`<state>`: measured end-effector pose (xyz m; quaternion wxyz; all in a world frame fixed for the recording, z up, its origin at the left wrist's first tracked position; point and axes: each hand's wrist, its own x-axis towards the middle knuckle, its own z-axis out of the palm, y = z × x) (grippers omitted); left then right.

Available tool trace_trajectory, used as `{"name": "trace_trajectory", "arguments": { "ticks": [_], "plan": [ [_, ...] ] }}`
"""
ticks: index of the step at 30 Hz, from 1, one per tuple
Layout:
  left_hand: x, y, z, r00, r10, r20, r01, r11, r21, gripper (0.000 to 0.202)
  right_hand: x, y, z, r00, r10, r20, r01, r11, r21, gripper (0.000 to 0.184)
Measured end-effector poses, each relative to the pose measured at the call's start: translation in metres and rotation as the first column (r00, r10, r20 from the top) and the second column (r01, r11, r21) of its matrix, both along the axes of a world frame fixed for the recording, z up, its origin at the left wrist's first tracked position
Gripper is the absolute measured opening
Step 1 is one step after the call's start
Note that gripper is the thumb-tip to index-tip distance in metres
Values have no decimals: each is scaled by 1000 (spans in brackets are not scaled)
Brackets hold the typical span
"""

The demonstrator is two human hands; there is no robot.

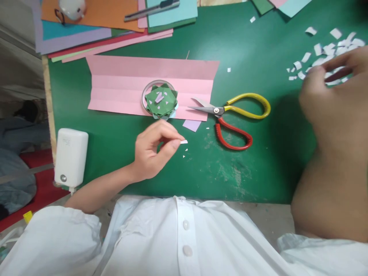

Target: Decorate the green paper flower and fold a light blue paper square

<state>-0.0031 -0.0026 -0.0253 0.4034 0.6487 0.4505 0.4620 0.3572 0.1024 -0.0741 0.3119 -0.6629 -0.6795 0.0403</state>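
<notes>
My left hand (156, 149) is closed in a pinch on a small white strip (184, 142) above the table's near side. My right hand (336, 88) reaches over a scatter of small white paper-like pieces (327, 50), thumb and forefinger pressed together; whatever lies between the fingertips is hidden. Just beyond my left hand, a green layered paper shape (161, 100) dotted with lilac bits rests on a ring-shaped roll (143, 97). Under them is a creased pink paper sheet (120, 92). Scissors (217, 111) with yellow and red handles lie with their blades parted over the sheet's edge.
Coloured paper sheets (94, 42) are stacked at the far left, bearing a utility knife (152, 10) and a white rounded object (71, 7). A white power bank (71, 157) with a cable lies at the left edge. A lilac paper piece (192, 125) sticks out below the pink sheet.
</notes>
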Motion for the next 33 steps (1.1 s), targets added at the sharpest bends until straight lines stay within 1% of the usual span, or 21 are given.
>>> {"name": "trace_trajectory", "arguments": {
  "ticks": [1, 2, 3, 4, 5, 6, 7, 10, 13, 15, 17, 20, 22, 24, 25, 27, 29, 30, 32, 33],
  "plan": [
    [-2, 3, -1, 993, 105, -53, -97, 986, 135, 15, -9, 0, 4, 984, -43, 174, 51, 998, -36, 18],
    [-5, 6, -2, 972, 210, -106, -177, 950, 258, 15, -18, -1, 8, 962, -88, 258, 97, 995, -25, 23],
    [-8, 11, -2, 940, 313, -137, -249, 903, 351, 15, -27, -3, 11, 950, -54, 308, 69, 997, -37, 25],
    [-12, 15, -3, 909, 379, -172, -285, 867, 409, 17, -35, -5, 13, 939, -22, 344, 31, 999, -21, 24],
    [-15, 20, -5, 890, 404, -211, -285, 854, 435, 19, -43, -8, 15, 929, -38, 369, 29, 999, 31, 19],
    [-17, 24, -6, 888, 394, -235, -252, 846, 470, 21, -50, -11, 16, 923, -20, 383, 4, 999, 43, 16],
    [-20, 27, -6, 883, 372, -286, -203, 853, 481, 23, -56, -13, 17, 924, 9, 382, -21, 999, 29, 15],
    [-22, 32, -7, 827, 320, -461, -89, 886, 456, 23, -68, -21, 20, 937, 83, 339, -85, 996, -7, 14],
    [-20, 33, -9, 804, 249, -540, 13, 901, 435, 18, -74, -25, 22, 946, 108, 306, -113, 994, -2, 12],
    [-21, 36, -14, 807, 213, -551, 81, 884, 460, 14, -75, -26, 23, 951, 112, 290, -119, 993, 6, 9],
    [-22, 40, -20, 805, 195, -560, 123, 869, 480, 11, -76, -27, 23, 954, 120, 274, -127, 992, 9, 7],
    [-26, 44, -28, 819, 181, -545, 142, 855, 498, 7, -79, -28, 23, 955, 148, 257, -161, 987, 30, 15],
    [-27, 45, -30, 829, 176, -531, 145, 849, 508, 7, -83, -30, 24, 955, 188, 227, -208, 976, 67, 21],
    [-27, 43, -28, 841, 167, -515, 145, 847, 512, 9, -90, -34, 27, 948, 267, 170, -289, 950, 117, 22],
    [-27, 41, -26, 851, 161, -500, 144, 844, 516, 9, -95, -38, 29, 938, 320, 135, -338, 931, 136, 19],
    [-24, 36, -20, 880, 139, -453, 142, 835, 532, 9, -106, -47, 35, 890, 451, 62, -455, 875, 164, 8],
    [-20, 30, -12, 912, 99, -398, 145, 829, 540, 6, -118, -58, 40, 819, 572, -34, -563, 815, 138, 37],
    [-17, 25, -8, 924, 75, -375, 150, 832, 535, 5, -124, -63, 43, 789, 609, -82, -597, 791, 132, 48],
    [-11, 17, -3, 933, -14, -361, 199, 854, 481, 9, -136, -72, 45, 740, 658, -139, -650, 753, 101, 62],
    [-9, 13, -2, 938, -53, -343, 220, 855, 470, 9, -141, -76, 46, 737, 656, -162, -655, 753, 70, 64]
  ]
}}
